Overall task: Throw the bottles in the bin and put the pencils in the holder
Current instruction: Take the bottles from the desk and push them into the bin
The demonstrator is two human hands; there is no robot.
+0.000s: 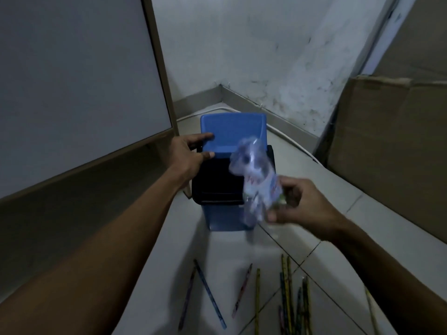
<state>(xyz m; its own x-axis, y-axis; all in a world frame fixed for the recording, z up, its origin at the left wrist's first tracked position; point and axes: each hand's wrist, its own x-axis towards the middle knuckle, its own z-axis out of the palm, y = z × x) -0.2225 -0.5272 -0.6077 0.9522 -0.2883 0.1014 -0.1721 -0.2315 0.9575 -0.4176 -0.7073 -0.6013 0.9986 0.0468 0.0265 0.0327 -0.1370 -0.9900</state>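
A small blue bin (225, 218) stands on the tiled floor in a corner, its blue lid (232, 130) tipped up and back over a dark opening. My left hand (191, 153) grips the lid's left edge. A clear crumpled plastic bottle (254, 180), blurred, is over the bin's right rim, with my right hand (302, 204) shut on its lower end. Several pencils (285, 293) lie scattered on the floor in front of the bin. No pencil holder is in view.
A white board with a wooden frame (159, 68) leans at the left, close to the bin. Large cardboard sheets (391, 146) stand against the wall at the right. A white cable (290, 139) runs along the base of the stained wall.
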